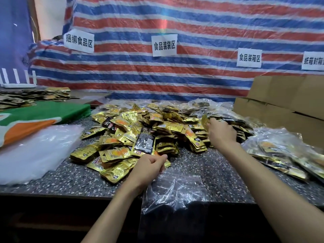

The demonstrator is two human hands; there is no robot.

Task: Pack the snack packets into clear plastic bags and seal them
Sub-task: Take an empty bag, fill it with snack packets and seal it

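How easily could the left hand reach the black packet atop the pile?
Probably yes: the black packet lies uncovered just ahead of the left hand, but that hand pinches the clear plastic bag and must let go first.

Signs (164, 45) on tarp (192, 20): 捆绑食品区, 食品装袋区, 食品装箱区

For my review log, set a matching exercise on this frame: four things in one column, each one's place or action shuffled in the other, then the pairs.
Column one
1. left hand
2. right hand
3. cardboard boxes
4. filled clear bags

Column two
A. stacked at the far right
B. pinches the top edge of an empty clear bag at the near table edge
C. lie on the table, right of the packet pile
D. grips a gold packet at the pile's right side

Pairs: 1-B, 2-D, 3-A, 4-C
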